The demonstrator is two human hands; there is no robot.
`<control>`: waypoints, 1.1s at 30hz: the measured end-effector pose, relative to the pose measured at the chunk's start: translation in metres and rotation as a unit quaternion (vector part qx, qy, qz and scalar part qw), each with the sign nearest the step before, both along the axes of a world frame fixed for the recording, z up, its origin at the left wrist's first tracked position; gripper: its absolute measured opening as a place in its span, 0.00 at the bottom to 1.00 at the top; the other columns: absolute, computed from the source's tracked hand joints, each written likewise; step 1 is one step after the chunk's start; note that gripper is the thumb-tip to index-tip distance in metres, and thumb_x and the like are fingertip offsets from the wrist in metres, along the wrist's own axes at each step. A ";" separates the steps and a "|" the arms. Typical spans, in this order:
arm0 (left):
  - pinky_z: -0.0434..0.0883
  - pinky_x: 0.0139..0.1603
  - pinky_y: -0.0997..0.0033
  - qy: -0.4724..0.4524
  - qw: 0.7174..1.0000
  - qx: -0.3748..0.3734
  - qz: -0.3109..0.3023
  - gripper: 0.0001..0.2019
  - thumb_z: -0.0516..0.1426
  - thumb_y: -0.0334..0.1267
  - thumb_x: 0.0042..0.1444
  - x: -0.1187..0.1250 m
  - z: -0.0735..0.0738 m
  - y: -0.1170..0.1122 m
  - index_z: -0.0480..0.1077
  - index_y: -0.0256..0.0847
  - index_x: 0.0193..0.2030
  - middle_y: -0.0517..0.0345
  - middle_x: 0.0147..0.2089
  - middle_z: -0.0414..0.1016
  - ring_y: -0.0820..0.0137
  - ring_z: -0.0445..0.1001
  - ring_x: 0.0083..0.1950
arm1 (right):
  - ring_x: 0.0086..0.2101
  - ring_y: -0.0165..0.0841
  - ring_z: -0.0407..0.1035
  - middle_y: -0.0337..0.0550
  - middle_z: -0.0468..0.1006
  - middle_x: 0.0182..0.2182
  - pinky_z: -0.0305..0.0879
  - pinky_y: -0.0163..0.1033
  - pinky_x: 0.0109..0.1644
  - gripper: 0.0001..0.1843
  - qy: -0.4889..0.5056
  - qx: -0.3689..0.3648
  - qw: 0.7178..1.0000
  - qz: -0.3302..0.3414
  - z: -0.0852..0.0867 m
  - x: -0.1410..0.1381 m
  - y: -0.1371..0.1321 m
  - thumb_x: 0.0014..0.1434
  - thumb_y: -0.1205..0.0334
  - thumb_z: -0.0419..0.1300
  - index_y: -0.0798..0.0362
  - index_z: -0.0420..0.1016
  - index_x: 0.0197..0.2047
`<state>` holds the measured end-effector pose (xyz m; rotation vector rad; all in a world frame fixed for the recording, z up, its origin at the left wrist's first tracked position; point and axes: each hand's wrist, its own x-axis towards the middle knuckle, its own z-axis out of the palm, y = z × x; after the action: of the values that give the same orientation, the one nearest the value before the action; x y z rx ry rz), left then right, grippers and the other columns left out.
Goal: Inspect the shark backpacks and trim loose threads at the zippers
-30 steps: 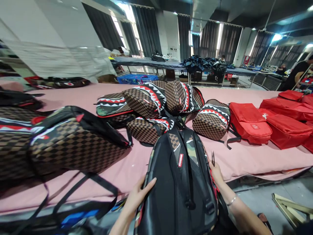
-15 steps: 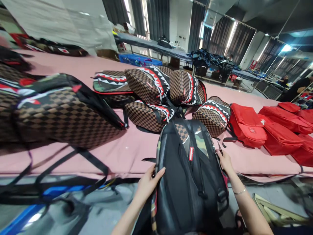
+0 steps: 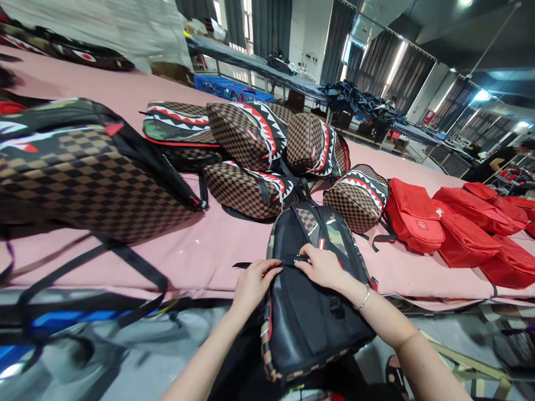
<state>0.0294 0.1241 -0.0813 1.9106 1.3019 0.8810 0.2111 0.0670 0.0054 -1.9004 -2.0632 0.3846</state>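
A black backpack (image 3: 305, 328) with checkered and camouflage trim leans against the table edge, its back panel and shoulder straps facing me. My left hand (image 3: 256, 284) is closed at the pack's left edge, thumb and fingers pinching black material there. My right hand (image 3: 321, 266) lies across the back panel, its fingers closed around a small dark tool (image 3: 297, 258), perhaps thread snips, mostly hidden by the fingers. The two hands' fingertips are close together over the upper panel. Whether a thread or strap end lies between them is too small to tell.
Checkered shark-mouth backpacks (image 3: 251, 136) lie piled on the pink table (image 3: 217, 245) beyond the pack. A larger checkered bag (image 3: 96, 178) with dangling straps is at left. Red bags (image 3: 418, 217) lie at right. A person (image 3: 497, 161) is far right.
My right hand has moved from the pack's right side across to its upper left, carrying the dark tool. My left hand has gone up slightly and now pinches the edge. The backpack tilts more.
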 end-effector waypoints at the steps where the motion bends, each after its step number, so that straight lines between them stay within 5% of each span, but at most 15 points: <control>1: 0.68 0.46 0.64 0.002 1.000 0.007 0.001 0.14 0.51 0.50 0.49 0.003 -0.002 0.001 0.73 0.44 0.32 0.51 0.37 0.77 0.61 0.73 0.41 | 0.33 0.33 0.70 0.38 0.75 0.30 0.57 0.34 0.35 0.12 -0.025 0.000 1.000 0.010 -0.002 -0.003 0.003 0.60 0.53 0.55 0.49 0.66 0.43; 14: 0.66 0.41 0.63 0.007 1.000 0.006 0.013 0.09 0.47 0.43 0.52 0.009 -0.011 0.006 0.62 0.44 0.27 0.53 0.32 0.72 0.61 0.71 0.37 | 0.38 0.38 0.72 0.45 0.78 0.37 0.60 0.36 0.35 0.14 -0.174 -0.040 0.978 0.111 0.010 -0.013 0.018 0.62 0.50 0.51 0.51 0.68 0.43; 24: 0.67 0.38 0.66 -0.041 0.999 0.005 -0.015 0.10 0.48 0.46 0.51 0.004 -0.012 0.010 0.63 0.44 0.27 0.56 0.30 0.70 0.64 0.69 0.35 | 0.38 0.36 0.73 0.40 0.79 0.34 0.60 0.36 0.38 0.11 -0.109 -0.042 0.987 0.107 0.002 -0.005 0.028 0.59 0.51 0.56 0.49 0.72 0.39; 29: 0.67 0.27 0.70 -0.057 0.998 -0.031 -0.020 0.23 0.39 0.54 0.57 -0.015 -0.010 0.045 0.61 0.42 0.22 0.59 0.20 0.66 0.69 0.67 0.23 | 0.36 0.30 0.72 0.35 0.78 0.34 0.62 0.33 0.40 0.07 0.085 -0.007 0.996 0.000 -0.008 0.002 0.037 0.57 0.55 0.58 0.49 0.73 0.35; 33: 0.70 0.33 0.68 0.003 0.999 -0.037 0.026 0.23 0.42 0.54 0.59 -0.012 -0.009 0.102 0.68 0.39 0.28 0.55 0.28 0.74 0.69 0.72 0.29 | 0.36 0.31 0.72 0.38 0.78 0.36 0.64 0.33 0.40 0.09 0.168 0.053 0.979 -0.099 -0.007 -0.003 0.064 0.57 0.55 0.57 0.50 0.72 0.37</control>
<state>0.0176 0.2263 -0.0901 1.8301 1.3739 0.8416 0.2078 0.1309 -0.0015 -1.8125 -1.6310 0.4968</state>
